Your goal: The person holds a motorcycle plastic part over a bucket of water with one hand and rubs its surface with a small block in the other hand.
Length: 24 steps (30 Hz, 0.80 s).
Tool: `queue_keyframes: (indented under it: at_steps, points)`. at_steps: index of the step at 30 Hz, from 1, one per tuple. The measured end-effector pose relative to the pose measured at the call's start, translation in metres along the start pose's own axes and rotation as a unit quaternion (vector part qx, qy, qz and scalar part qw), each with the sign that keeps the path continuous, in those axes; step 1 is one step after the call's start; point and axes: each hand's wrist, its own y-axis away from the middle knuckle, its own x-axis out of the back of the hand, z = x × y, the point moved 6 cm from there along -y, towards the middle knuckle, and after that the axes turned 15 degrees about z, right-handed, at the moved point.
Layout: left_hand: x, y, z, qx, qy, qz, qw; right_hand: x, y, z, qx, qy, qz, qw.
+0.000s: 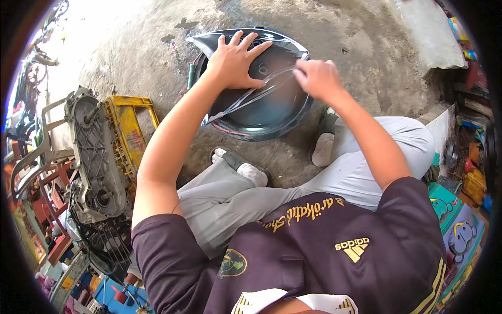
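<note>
A round black basin (277, 114) stands on the concrete floor in front of me. Across its far side lies a glossy curved dark panel (213, 41). My left hand (233, 64) rests on this panel with its fingers spread. At the basin's right rim, my right hand (317, 78) is closed, slightly blurred, at the end of some thin clear strips (249, 99). These strips run diagonally over the basin to its lower left rim. What exactly the right fingers pinch is too small to make out.
A grey metal engine casing (94, 157) and a yellow crate (135, 128) stand at the left, with metal frames beyond them. A pale slab (431, 34) lies at the upper right. Boxes (463, 230) and assorted parts line the right side.
</note>
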Motion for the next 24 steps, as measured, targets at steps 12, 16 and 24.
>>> queue_keyframes:
  at_steps: [12, 16, 24]
  points:
    - [-0.001, 0.001, 0.001, 0.005, -0.009, -0.02, 1.0, 0.004, -0.009, 0.007, -0.014, 0.049, 0.014, 0.999]
    - [-0.001, -0.002, 0.0, 0.002, -0.011, -0.029, 1.0, -0.007, 0.005, -0.013, 0.031, 0.042, -0.014, 0.999]
    - [0.0, 0.001, 0.0, 0.002, -0.012, -0.019, 1.0, 0.001, -0.005, 0.006, -0.021, 0.026, 0.001, 0.999]
